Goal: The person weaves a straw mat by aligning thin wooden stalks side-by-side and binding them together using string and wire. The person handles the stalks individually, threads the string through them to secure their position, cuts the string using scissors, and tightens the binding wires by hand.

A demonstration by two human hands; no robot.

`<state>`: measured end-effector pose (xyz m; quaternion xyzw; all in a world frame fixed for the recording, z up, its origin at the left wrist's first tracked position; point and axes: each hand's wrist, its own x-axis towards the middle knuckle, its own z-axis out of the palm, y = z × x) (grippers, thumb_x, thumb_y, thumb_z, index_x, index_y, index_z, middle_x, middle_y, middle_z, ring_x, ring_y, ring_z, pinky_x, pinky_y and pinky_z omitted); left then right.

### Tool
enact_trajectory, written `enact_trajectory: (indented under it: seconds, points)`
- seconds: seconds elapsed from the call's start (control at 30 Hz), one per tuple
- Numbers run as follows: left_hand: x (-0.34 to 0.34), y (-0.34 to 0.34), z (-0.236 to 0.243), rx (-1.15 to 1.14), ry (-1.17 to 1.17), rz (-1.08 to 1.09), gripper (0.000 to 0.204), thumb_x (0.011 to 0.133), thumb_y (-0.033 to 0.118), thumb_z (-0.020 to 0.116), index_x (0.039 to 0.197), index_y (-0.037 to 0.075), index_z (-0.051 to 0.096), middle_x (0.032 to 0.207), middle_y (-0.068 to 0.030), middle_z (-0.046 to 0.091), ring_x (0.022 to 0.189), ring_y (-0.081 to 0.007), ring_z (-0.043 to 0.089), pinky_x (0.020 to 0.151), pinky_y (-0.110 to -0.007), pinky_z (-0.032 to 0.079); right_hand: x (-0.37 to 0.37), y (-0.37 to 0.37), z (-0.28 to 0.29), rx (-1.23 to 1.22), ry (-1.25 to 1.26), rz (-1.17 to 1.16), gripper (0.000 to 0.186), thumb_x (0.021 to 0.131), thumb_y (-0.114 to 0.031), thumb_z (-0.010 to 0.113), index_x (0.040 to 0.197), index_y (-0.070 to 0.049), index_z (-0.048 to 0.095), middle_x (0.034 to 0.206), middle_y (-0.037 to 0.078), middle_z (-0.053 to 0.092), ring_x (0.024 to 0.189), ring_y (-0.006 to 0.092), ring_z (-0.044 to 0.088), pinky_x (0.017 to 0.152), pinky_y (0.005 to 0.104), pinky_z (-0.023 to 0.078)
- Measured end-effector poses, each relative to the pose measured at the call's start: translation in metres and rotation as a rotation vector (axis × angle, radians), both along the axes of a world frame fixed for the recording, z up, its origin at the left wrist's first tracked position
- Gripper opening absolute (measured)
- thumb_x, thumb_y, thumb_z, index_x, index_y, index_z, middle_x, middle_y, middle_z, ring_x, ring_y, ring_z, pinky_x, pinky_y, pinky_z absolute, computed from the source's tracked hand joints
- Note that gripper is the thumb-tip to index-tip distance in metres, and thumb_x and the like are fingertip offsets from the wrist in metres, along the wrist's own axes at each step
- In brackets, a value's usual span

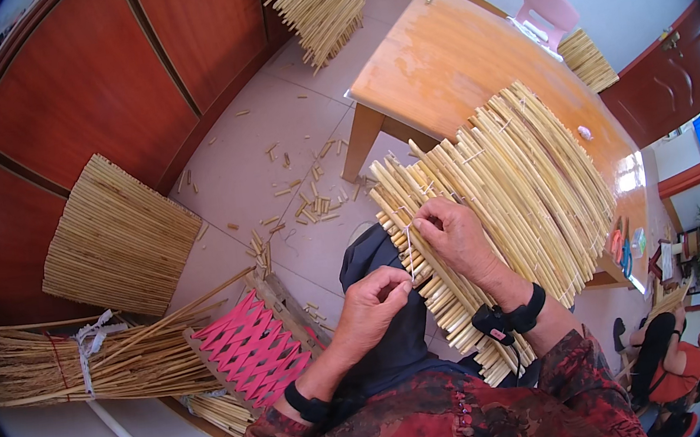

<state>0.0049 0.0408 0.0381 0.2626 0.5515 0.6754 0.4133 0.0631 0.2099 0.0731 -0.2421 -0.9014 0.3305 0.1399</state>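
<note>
Across my lap and the table edge lies a mat of pale reed stalks, tied row by row with thin white string. A white string runs over the stalks at the mat's left edge. My left hand is closed in a pinch on the string, just off the cut stalk ends. Resting over the mat, my right hand is also closed, thumb against forefinger, at the upper part of that string. Its fingertips partly hide what they pinch.
A wooden table stands ahead, with scissors at its right edge. Cut reed pieces litter the floor. A finished-looking mat leans on the cabinet at left. Nearby are a reed bundle and a pink-webbed stool. Another person sits far right.
</note>
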Motion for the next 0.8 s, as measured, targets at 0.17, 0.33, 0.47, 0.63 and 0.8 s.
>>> enact_trajectory:
  seconds: [0.17, 0.33, 0.47, 0.63, 0.8]
  points:
    - [0.006, 0.01, -0.009, -0.01, 0.016, 0.042, 0.009, 0.084, 0.01, 0.057, 0.089, 0.002, 0.059, 0.072, 0.0052, 0.054, 0.064, -0.0012, 0.045, 0.056, -0.017, 0.037, 0.0, -0.002, 0.005, -0.097, 0.081, -0.014, 0.009, 0.074, -0.005, 0.06, 0.082, -0.003, 0.057, 0.072, 0.011, 0.055, 0.062, 0.025, 0.055, 0.057, 0.0323, 0.044]
    - [0.006, 0.014, -0.009, -0.001, 0.061, 0.057, 0.01, 0.085, 0.011, 0.056, 0.089, 0.003, 0.059, 0.071, 0.005, 0.053, 0.061, -0.0008, 0.044, 0.052, -0.017, 0.035, 0.0, -0.011, 0.025, 0.08, 0.093, 0.054, 0.012, 0.073, -0.002, 0.061, 0.085, -0.003, 0.056, 0.076, 0.011, 0.052, 0.063, 0.0246, 0.055, 0.056, 0.032, 0.044]
    - [0.002, 0.013, -0.003, 0.022, -0.074, 0.061, 0.009, 0.086, 0.012, 0.055, 0.088, 0.004, 0.059, 0.069, 0.0036, 0.053, 0.053, -0.001, 0.043, 0.046, -0.016, 0.034, 0.007, -0.016, 0.031, 0.178, 0.118, 0.154, 0.013, 0.073, -0.001, 0.062, 0.084, -0.004, 0.057, 0.076, 0.012, 0.052, 0.067, 0.0268, 0.056, 0.057, 0.0333, 0.044]
    - [-0.016, 0.013, 0.005, 0.061, -0.286, 0.151, 0.01, 0.087, 0.012, 0.054, 0.088, 0.003, 0.057, 0.066, 0.0011, 0.053, 0.047, -0.0032, 0.042, 0.04, -0.016, 0.032, 0.015, -0.015, 0.019, 0.232, 0.11, 0.112, 0.013, 0.073, -0.004, 0.063, 0.084, -0.005, 0.057, 0.077, 0.012, 0.052, 0.069, 0.0283, 0.056, 0.059, 0.035, 0.045]
    - [-0.029, 0.018, 0.009, 0.158, -0.465, 0.262, 0.01, 0.087, 0.012, 0.053, 0.088, 0.003, 0.056, 0.067, -0.0013, 0.053, 0.048, -0.0053, 0.044, 0.038, -0.017, 0.034, 0.015, -0.016, 0.008, 0.339, 0.081, 0.137, 0.017, 0.07, -0.008, 0.067, 0.084, -0.005, 0.057, 0.078, 0.011, 0.052, 0.072, 0.0279, 0.055, 0.062, 0.0355, 0.045]
